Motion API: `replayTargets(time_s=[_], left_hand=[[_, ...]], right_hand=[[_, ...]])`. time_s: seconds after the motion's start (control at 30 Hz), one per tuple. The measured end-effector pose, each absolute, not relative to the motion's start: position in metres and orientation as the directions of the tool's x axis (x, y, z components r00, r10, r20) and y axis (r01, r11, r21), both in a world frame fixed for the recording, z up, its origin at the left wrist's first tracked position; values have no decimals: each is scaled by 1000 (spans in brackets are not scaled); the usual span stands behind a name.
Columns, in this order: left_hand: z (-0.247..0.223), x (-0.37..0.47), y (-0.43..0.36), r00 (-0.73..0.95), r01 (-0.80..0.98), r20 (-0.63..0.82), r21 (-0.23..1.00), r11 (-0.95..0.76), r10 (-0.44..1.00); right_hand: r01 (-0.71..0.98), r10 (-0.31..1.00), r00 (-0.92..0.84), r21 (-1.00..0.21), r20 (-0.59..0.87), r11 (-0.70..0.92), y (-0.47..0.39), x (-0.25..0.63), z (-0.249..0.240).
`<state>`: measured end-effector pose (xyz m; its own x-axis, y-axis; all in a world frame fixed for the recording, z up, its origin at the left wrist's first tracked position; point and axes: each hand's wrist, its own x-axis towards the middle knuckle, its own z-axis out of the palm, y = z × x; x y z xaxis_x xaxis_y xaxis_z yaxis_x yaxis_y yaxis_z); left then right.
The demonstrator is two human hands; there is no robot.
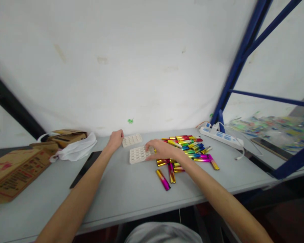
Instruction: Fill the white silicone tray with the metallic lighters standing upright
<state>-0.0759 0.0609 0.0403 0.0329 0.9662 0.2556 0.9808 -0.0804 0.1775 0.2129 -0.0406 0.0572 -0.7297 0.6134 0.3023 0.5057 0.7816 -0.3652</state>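
Two white trays with rows of round holes lie on the table in front of me. My left hand (116, 139) is closed, knuckles up, at the left end of the back tray (133, 139); whatever its fingers may hold is hidden. Over the right end of the front tray (138, 155) is my right hand (158, 150), its thumb and fingers gripping that end. Just right of it spreads a loose pile of shiny metallic lighters (196, 147) in gold, red, blue, green and purple. A gold and purple lighter (163, 180) lies apart, nearer the front edge.
Cardboard boxes (20, 168) and a white plastic bag (78, 148) stand at the left, beside a flat black object (86, 168). A white power strip (221, 136) with cables is at the right, by a blue metal frame (233, 72). Beyond it lie a phone (271, 148) and clear plastic packaging (281, 131).
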Motion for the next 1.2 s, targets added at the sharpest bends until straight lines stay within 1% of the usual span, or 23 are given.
replayTargets(time_s=[0.1, 0.13, 0.17, 0.27, 0.3, 0.37, 0.43, 0.47, 0.53, 0.63, 0.7, 0.83, 1.0, 1.13, 1.2], left_hand=[[44, -71, 56, 11, 970, 331, 224, -90, 944], [47, -69, 49, 63, 956, 371, 244, -163, 926], [50, -68, 40, 97, 938, 382, 273, -213, 919], [61, -67, 5, 252, 868, 279, 359, -344, 926], [63, -68, -7, 296, 860, 220, 361, -360, 929], [63, -71, -30, 325, 876, 76, 352, -330, 943], [59, -74, -44, 348, 881, -18, 347, -321, 937], [56, -75, -48, 361, 879, -28, 344, -330, 932], [49, -77, -50, 385, 869, -18, 344, -356, 923], [43, -76, -42, 383, 865, -11, 355, -355, 924], [42, -74, -33, 385, 862, -35, 371, -346, 922], [44, -63, -18, 431, 836, -48, 396, -379, 901], [44, -44, -9, 474, 820, -28, 378, -429, 880], [40, -40, -14, 468, 798, 21, 420, -432, 884], [38, -41, -18, 465, 786, 48, 438, -437, 884]], right_hand=[[540, 627, -706, -322, 330, 778, -46, 194, 42], [538, 625, -699, -321, 347, 779, -46, 192, 38], [530, 622, -693, -326, 365, 783, -45, 192, 35], [503, 633, -640, -385, 435, 774, -39, 213, 36], [510, 654, -603, -411, 456, 756, -36, 226, 40], [562, 707, -529, -432, 469, 706, -27, 256, 48], [667, 763, -469, -388, 444, 636, -16, 284, 56], [729, 797, -428, -359, 427, 583, -10, 295, 58], [818, 858, -386, -305, 339, 488, 1, 310, 60], [859, 902, -401, -278, 159, 431, 13, 314, 54], [852, 899, -427, -290, 96, 436, 16, 311, 48], [839, 890, -442, -301, 108, 453, 18, 309, 42], [814, 873, -480, -326, 90, 481, 25, 309, 45], [871, 908, -398, -255, 132, 419, 41, 303, 42], [896, 924, -370, -226, 96, 382, 48, 299, 41]])
